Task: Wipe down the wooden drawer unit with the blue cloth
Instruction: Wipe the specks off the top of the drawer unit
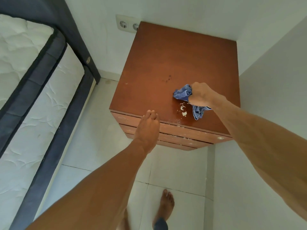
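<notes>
The wooden drawer unit (pixel 174 63) stands in a white corner, seen from above, its brown top marked by dark spots and white crumbs near the front edge. My right hand (pixel 201 94) is shut on the crumpled blue cloth (pixel 182 92), pressing it onto the top at the front right; one end of the cloth hangs out below my wrist. My left hand (pixel 147 127) lies flat with fingers together on the front edge of the top, above the drawer fronts, holding nothing.
A bed with a white mattress (pixel 25 80) and dark frame fills the left side. A double wall socket (pixel 127 24) sits behind the unit's back left corner. White walls close the unit in at back and right. My bare foot (pixel 166 205) stands on the white tiled floor.
</notes>
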